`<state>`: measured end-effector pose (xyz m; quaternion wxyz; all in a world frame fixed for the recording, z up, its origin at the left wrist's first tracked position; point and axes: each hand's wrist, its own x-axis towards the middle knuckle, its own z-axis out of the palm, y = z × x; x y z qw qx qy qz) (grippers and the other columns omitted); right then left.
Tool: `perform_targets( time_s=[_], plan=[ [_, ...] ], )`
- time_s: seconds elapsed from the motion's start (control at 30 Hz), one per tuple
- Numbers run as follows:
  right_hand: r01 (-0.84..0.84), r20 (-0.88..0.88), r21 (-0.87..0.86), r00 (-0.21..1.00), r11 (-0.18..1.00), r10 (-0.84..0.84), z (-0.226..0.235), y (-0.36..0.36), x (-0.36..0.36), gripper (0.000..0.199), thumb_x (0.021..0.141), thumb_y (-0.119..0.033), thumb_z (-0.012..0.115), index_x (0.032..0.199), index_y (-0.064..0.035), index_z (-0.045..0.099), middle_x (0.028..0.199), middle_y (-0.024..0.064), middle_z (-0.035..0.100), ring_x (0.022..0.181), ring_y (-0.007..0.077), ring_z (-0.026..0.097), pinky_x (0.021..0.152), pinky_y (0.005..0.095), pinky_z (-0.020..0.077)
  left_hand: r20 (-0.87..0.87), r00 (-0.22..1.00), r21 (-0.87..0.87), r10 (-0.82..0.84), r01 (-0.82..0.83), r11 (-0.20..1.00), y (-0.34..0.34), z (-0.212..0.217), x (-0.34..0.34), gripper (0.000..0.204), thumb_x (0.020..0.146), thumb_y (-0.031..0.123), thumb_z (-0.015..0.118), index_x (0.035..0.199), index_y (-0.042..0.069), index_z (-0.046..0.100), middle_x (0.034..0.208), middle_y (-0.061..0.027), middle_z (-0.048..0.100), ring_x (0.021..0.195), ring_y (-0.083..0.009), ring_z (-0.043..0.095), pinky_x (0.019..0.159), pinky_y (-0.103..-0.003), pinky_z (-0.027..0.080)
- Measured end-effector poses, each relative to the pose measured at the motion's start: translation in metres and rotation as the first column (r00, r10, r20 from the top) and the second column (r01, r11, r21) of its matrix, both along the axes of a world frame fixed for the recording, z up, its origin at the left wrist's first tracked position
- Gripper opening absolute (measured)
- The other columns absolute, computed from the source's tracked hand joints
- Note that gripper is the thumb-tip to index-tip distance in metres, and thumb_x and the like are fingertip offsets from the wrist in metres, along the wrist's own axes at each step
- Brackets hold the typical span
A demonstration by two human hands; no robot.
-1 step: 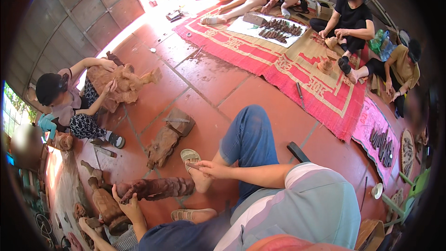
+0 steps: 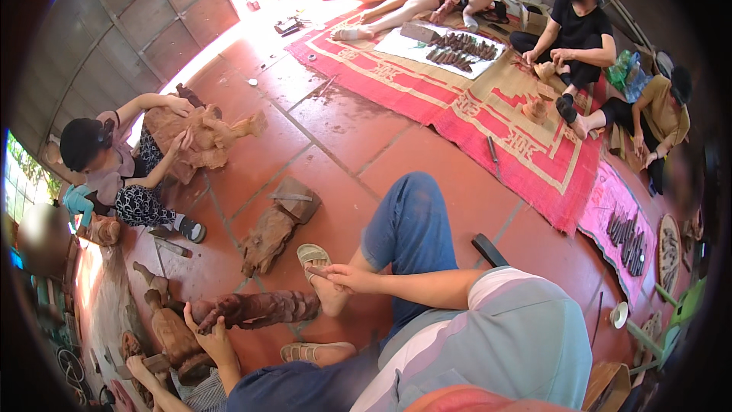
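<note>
Head view: the right hand (image 2: 347, 278) rests on the ankle above the sandal (image 2: 311, 255), fingers loosely curled, holding nothing. The left hand (image 2: 216, 336) grips the dark carving (image 2: 259, 309) lying on the floor (image 2: 343, 137), steadying it near the foot.

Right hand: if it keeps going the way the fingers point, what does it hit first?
The right hand points left, and its fingertips seem already to touch the sandal on the person's own foot. That comes first. The carved wood block lies beyond, though depth is hard to judge.
</note>
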<state>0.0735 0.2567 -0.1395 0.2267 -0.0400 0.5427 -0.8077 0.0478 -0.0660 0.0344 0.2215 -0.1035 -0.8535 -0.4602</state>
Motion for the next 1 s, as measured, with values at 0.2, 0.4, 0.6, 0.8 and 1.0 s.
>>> perform_targets(
  time_s=[0.2,0.4,0.6,0.8,1.0],
  plan=[
    [-0.027,-0.017,0.062,0.999,0.998,0.028,0.026,-0.012,0.009,0.034,0.096,-0.026,0.046,0.126,-0.0124,0.040,0.079,-0.0006,0.055,0.057,0.0048,0.048,0.048,0.0179,0.0375,0.010,1.000,-0.087,-0.003,0.004,0.996,-0.010,0.006,-0.001,0.056,0.077,0.015,0.071,0.124,0.002,0.044,0.123,-0.0098,0.048,0.112,-0.0230,0.047,0.098,-0.033,0.035],
    [-0.005,-0.055,0.092,0.998,0.996,0.010,-0.002,-0.014,0.012,0.031,0.094,-0.022,0.048,0.122,-0.0116,0.040,0.084,0.0007,0.057,0.061,0.0061,0.051,0.052,0.0192,0.0400,-0.022,1.000,-0.270,-0.009,0.002,0.963,-0.026,0.011,-0.035,0.039,0.074,0.009,0.071,0.108,0.003,0.052,0.101,-0.0071,0.058,0.095,-0.0204,0.055,0.087,-0.030,0.042],
    [0.094,-0.045,-0.014,0.994,0.995,-0.095,0.004,0.003,0.007,0.034,0.092,-0.015,0.048,0.125,-0.0112,0.040,0.079,-0.0006,0.055,0.059,0.0049,0.050,0.051,0.0202,0.0397,-0.105,0.981,-0.384,0.162,-0.190,0.903,0.019,0.022,-0.036,0.030,0.073,0.010,0.067,0.098,0.000,0.053,0.089,-0.0113,0.056,0.084,-0.0240,0.056,0.078,-0.032,0.044],
    [0.094,-0.033,0.044,0.995,0.995,-0.093,0.006,0.008,0.009,0.041,0.092,-0.018,0.047,0.132,-0.0143,0.037,0.080,-0.0007,0.054,0.063,0.0061,0.051,0.055,0.0205,0.0408,0.054,0.987,-0.427,-0.153,0.161,0.890,0.022,0.038,-0.007,0.026,0.074,0.012,0.061,0.095,-0.001,0.054,0.087,-0.0139,0.055,0.081,-0.0288,0.055,0.077,-0.033,0.044],
    [0.068,-0.006,0.025,0.998,0.997,-0.068,-0.003,-0.002,0.006,0.044,0.092,-0.019,0.048,0.134,-0.0161,0.036,0.081,-0.0015,0.054,0.062,0.0062,0.051,0.052,0.0197,0.0406,0.226,0.921,-0.231,-0.317,0.367,0.901,0.006,0.037,-0.026,0.021,0.084,0.016,0.053,0.091,-0.004,0.054,0.078,-0.0072,0.051,0.069,-0.0162,0.049,0.068,-0.028,0.042]
  ],
)
